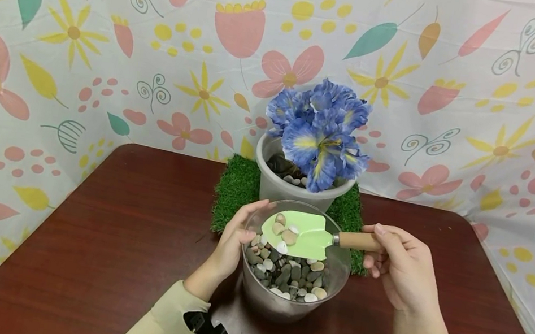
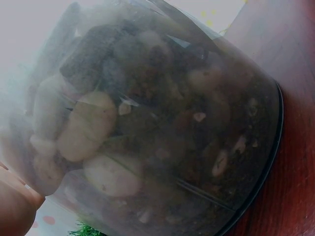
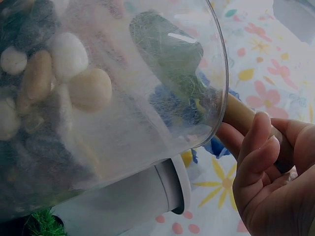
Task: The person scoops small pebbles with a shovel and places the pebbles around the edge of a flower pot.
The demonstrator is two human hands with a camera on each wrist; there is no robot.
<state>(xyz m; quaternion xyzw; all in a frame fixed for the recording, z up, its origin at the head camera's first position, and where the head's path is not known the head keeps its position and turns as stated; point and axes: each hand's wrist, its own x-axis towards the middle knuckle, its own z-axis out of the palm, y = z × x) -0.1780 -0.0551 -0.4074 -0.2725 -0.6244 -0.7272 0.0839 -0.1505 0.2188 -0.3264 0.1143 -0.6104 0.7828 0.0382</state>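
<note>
My right hand [image 1: 409,270] grips the wooden handle of a light green garden trowel [image 1: 312,233]. Several pebbles [image 1: 286,231] lie on its blade, which is over the mouth of a clear plastic pot [image 1: 274,305]. Inside that pot are many grey, white and tan stones [image 1: 290,276]. My left hand [image 1: 228,241] holds the pot's left side, with the thumb at the rim. Through the pot wall in the right wrist view, the trowel blade [image 3: 170,54] shows above the stones. The left wrist view shows stones [image 2: 91,125] and darker material against the cloudy wall.
Behind the clear pot stands a white flowerpot [image 1: 270,187] with blue flowers [image 1: 321,129] and stones in it. It sits on a green artificial grass mat [image 1: 233,191]. The dark red wooden table [image 1: 133,245] ends at a floral-print cloth [image 1: 124,55].
</note>
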